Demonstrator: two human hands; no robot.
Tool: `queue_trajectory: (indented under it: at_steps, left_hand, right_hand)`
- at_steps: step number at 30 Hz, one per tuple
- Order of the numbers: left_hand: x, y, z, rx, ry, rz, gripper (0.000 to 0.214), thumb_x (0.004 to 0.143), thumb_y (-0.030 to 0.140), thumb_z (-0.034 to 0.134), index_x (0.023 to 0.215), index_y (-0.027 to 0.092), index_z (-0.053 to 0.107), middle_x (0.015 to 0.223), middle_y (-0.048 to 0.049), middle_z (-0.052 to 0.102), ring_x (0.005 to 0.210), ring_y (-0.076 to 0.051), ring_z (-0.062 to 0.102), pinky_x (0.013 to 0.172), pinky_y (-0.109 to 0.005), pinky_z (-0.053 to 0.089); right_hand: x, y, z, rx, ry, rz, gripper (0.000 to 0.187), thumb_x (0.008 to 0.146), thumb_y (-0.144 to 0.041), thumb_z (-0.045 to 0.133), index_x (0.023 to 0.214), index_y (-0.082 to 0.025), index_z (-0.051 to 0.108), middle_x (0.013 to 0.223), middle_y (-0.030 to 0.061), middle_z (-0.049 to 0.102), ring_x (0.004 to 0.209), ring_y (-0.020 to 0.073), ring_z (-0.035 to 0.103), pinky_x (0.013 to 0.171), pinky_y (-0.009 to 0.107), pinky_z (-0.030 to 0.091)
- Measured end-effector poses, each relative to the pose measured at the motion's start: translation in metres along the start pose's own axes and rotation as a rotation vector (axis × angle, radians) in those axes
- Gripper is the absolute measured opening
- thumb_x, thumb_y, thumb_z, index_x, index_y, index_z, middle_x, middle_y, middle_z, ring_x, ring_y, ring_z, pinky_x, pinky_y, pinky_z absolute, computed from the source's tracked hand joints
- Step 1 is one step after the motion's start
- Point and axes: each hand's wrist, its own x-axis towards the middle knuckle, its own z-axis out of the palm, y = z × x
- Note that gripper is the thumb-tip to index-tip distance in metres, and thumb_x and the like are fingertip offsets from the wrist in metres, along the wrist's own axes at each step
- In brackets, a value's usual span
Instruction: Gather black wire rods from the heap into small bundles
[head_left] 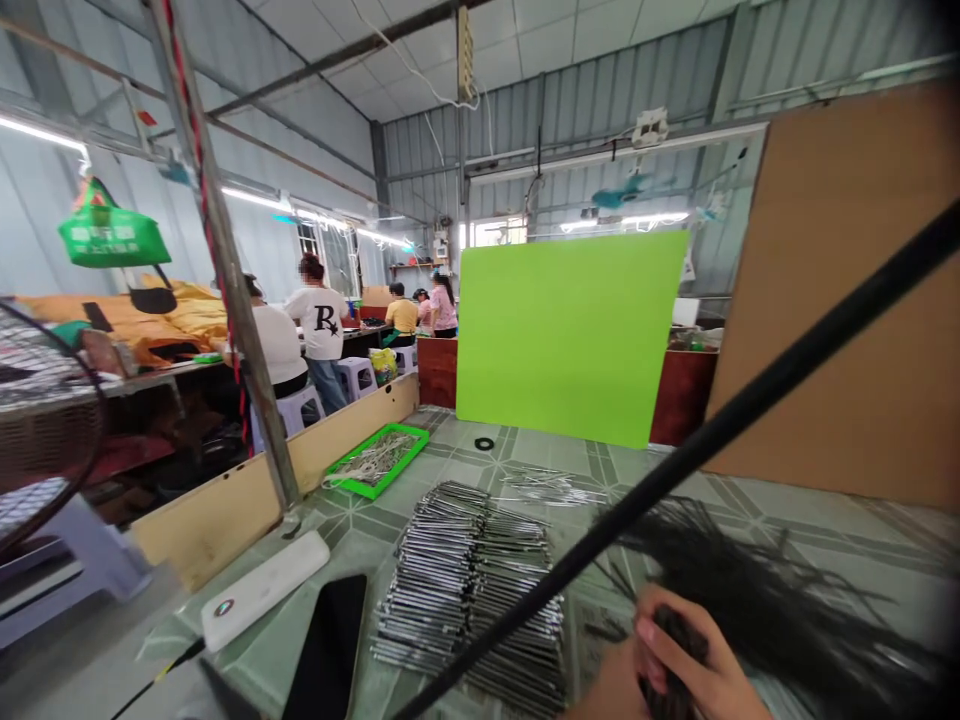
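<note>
At the lower right, my right hand [709, 655] is closed round a bundle of thin dark strands [675, 640]. My left hand [611, 682] meets it from the left, its fingers pressed against the same bundle; blur and overlap hide part of them. Beyond and to the right of my hands lies a large spread heap of similar dark strands [750, 570], smeared by motion. Just left of my hands, thin silvery metal rods [431, 570] lie stacked in two rows on the patterned tabletop [420, 450].
A black bar [600, 530] crosses diagonally in front. Left of the rods lie a dark phone [326, 645] and a white power bank [266, 590]. Farther back are a green tray [375, 490] of small metal pieces, loose rods [551, 487], a black ring [484, 444] and a green board [566, 340].
</note>
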Motion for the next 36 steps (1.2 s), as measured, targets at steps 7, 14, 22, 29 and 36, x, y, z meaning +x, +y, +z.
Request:
queue_trajectory:
  at_steps: [7,14,22,29,36]
  left_hand:
    - [-0.007,0.0,0.001,-0.018,0.006,0.062,0.064,0.05,0.019,0.074,0.11,0.013,0.05,0.104,-0.0091,0.057,0.103,-0.028,0.051,0.089,-0.038,0.041]
    - [-0.009,0.002,0.003,0.065,0.063,-0.069,0.039,0.054,0.017,0.069,0.089,0.011,0.054,0.087,-0.0069,0.058,0.086,-0.023,0.055,0.078,-0.033,0.044]
    - [-0.009,-0.007,-0.001,0.133,0.088,-0.101,0.042,0.051,0.017,0.073,0.087,0.012,0.053,0.076,-0.0017,0.056,0.075,-0.016,0.051,0.068,-0.025,0.041]
    - [-0.007,0.001,0.001,0.145,0.044,-0.157,0.036,0.054,0.013,0.066,0.084,0.015,0.046,0.06,0.0063,0.044,0.053,-0.006,0.036,0.049,-0.019,0.029]
    - [-0.008,0.004,0.002,0.186,0.023,-0.186,0.03,0.057,0.018,0.065,0.08,0.015,0.047,0.063,0.0046,0.047,0.054,-0.007,0.039,0.052,-0.02,0.031]
  right_hand:
    - [-0.003,0.0,0.005,0.073,0.089,0.001,0.036,0.067,-0.05,0.066,0.071,-0.018,0.049,0.044,-0.0041,0.045,0.039,0.0098,0.043,0.041,0.022,0.038]
    - [-0.008,-0.01,0.01,0.128,0.169,-0.011,0.035,0.065,-0.046,0.068,0.074,-0.018,0.049,0.045,-0.0052,0.048,0.039,0.0086,0.044,0.041,0.021,0.037]
    - [-0.004,-0.003,0.004,0.153,0.159,-0.039,0.033,0.067,-0.044,0.068,0.072,-0.018,0.049,0.044,-0.0051,0.048,0.037,0.0088,0.045,0.039,0.02,0.038]
    - [0.002,-0.023,-0.001,0.201,0.156,-0.134,0.031,0.069,-0.041,0.067,0.066,-0.018,0.048,0.043,-0.0052,0.048,0.036,0.0075,0.043,0.038,0.019,0.037]
    - [0.006,-0.049,-0.001,0.149,0.14,-0.119,0.031,0.07,-0.041,0.066,0.065,-0.017,0.047,0.043,-0.0054,0.048,0.037,0.0078,0.044,0.039,0.02,0.037]
